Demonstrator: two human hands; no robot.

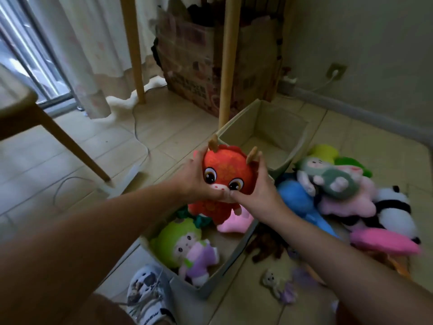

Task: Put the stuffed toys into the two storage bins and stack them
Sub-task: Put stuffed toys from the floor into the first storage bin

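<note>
Above the near beige fabric storage bin (236,249), both thumbs under the snout, left hand (199,179) and right hand (257,186) clasping the head of a red plush dragon with tan horns (222,174). Soft, light, squashable; best held round the head or body. Beyond, far empty fabric bin (295,141).

Red dragon plush (222,181) above the near bin (236,252)

Held upright over a green-hooded doll (185,249) and pink toy (235,222) (both inside); far bin (262,134) empty; other toys (351,198) heaped alongside.
</note>
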